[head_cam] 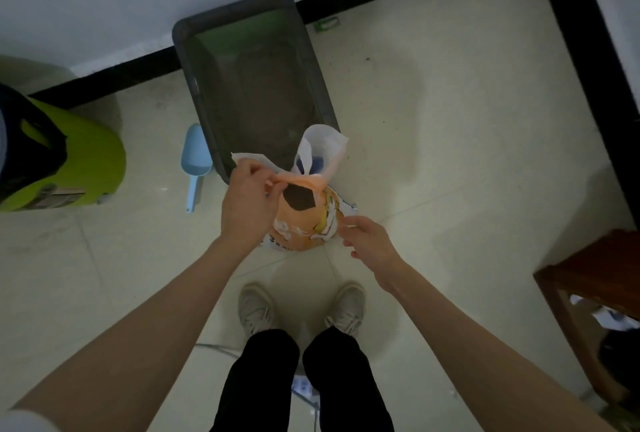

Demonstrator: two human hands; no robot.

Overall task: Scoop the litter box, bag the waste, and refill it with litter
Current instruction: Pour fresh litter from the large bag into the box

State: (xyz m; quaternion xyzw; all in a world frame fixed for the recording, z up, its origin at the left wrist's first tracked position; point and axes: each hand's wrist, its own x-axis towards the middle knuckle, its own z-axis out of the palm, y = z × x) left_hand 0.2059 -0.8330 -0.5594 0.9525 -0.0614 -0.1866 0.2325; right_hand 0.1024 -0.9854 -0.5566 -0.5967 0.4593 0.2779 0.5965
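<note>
A dark grey litter box (313, 60) stands on the floor against the wall, with brownish litter spread inside. In front of its near end stands an orange litter bag (304, 223) with a tiger print and a white open top. My left hand (247, 199) pinches the bag's top edge on the left side. My right hand (369, 241) is at the bag's right side, fingers slightly apart, touching or nearly touching it. A light blue scoop (194, 163) lies on the floor left of the box.
A lime-green bin (79, 164) with a black liner stands at the left. A brown wooden piece of furniture (581, 275) is at the right. A small green object (325, 23) lies by the black baseboard. My feet stand just behind the bag; a cable lies near them.
</note>
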